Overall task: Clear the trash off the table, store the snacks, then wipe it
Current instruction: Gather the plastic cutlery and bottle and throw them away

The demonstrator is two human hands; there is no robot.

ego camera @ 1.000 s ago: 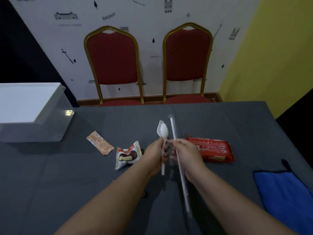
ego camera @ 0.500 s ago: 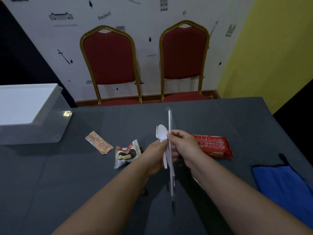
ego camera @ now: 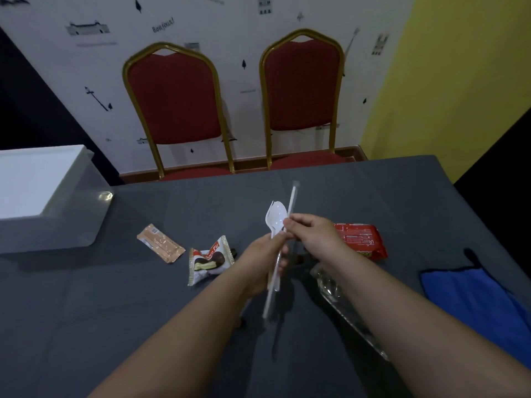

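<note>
Clear wrapper (ego camera: 339, 300) lies lower right of centre, trash left on table (ego camera: 115, 311).

Left hand (ego camera: 264, 262) grips spoon and fork (ego camera: 275, 216); right hand (ego camera: 313, 234) pinches straw (ego camera: 292, 202), frame centre. Bundle straw into left fist, free right for wrapper.

Snacks beyond: chocolate pie (ego camera: 209, 261), red packet (ego camera: 362, 242); storage box (ego camera: 43, 196) upper left.

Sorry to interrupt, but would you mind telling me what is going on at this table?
A person is clearing the grey table. The left hand grips a white plastic spoon and fork together, while the right hand pinches a wrapped straw against them. An orange wafer packet, a choco pie and a red snack pack lie on the table, as does a blue cloth.
</note>
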